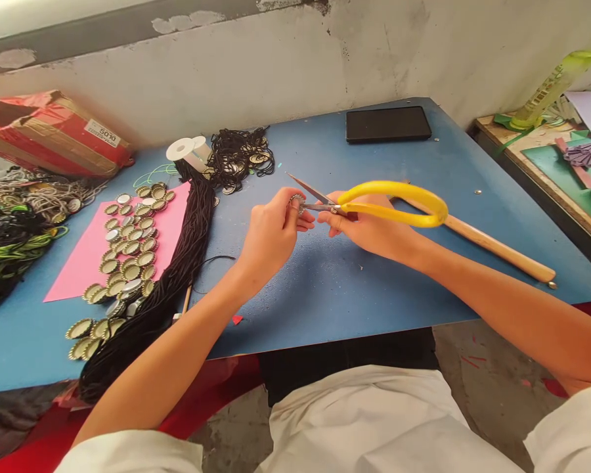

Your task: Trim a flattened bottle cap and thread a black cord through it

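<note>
My left hand (270, 233) pinches a small metal bottle cap (297, 201) above the blue table (335, 282). My right hand (369, 226) grips yellow-handled scissors (394, 200), whose open blades (308, 194) meet the cap. A thin black cord (211, 263) trails from under my left hand across the table. Both hands hover close together at the table's middle.
A bundle of black cords (177, 263) lies left of my hands, beside several bottle caps (128, 249) on pink paper (86, 263). A white spool (184, 151), a tangle of corded caps (241, 157), a black tablet (388, 123), a wooden stick (492, 248) and a cardboard box (49, 135) lie around.
</note>
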The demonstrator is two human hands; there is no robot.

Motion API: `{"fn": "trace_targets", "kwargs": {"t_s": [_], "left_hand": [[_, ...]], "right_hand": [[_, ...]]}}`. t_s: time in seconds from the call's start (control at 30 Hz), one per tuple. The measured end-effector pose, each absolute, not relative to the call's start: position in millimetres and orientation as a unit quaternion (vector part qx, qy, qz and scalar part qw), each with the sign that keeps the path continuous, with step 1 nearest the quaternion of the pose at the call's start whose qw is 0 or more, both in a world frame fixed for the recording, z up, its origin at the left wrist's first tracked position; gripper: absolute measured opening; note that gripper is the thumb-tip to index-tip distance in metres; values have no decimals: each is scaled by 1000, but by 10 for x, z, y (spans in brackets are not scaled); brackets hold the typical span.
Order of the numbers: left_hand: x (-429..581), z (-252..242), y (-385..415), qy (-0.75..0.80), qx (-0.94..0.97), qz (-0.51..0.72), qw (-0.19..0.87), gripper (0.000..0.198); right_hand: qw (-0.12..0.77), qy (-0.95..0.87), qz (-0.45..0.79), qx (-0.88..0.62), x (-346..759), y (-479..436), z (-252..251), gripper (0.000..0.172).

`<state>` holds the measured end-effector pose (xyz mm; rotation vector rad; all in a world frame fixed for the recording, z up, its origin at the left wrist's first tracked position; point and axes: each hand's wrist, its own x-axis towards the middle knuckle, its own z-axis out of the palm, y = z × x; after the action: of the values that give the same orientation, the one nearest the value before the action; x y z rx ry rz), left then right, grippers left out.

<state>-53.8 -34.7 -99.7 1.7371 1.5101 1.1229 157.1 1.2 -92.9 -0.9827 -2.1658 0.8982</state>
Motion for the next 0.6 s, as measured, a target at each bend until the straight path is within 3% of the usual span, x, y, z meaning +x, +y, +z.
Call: {"fn": "trace_targets", "kwargs": {"t_s": [0.13,0.33,0.6], "left_hand": [[-508,-987,-397,560,675,408,254,15],[-473,-954,-442,561,692,387,238,18],[-534,-932,-399,553,680,360,320,26]], "right_hand": [[295,-844,241,-376,1557,-85,-913,32],[317,-843,230,-369,1560,-144,-925,28],[251,-886,201,-335,1613,-63,-907,38]]}}
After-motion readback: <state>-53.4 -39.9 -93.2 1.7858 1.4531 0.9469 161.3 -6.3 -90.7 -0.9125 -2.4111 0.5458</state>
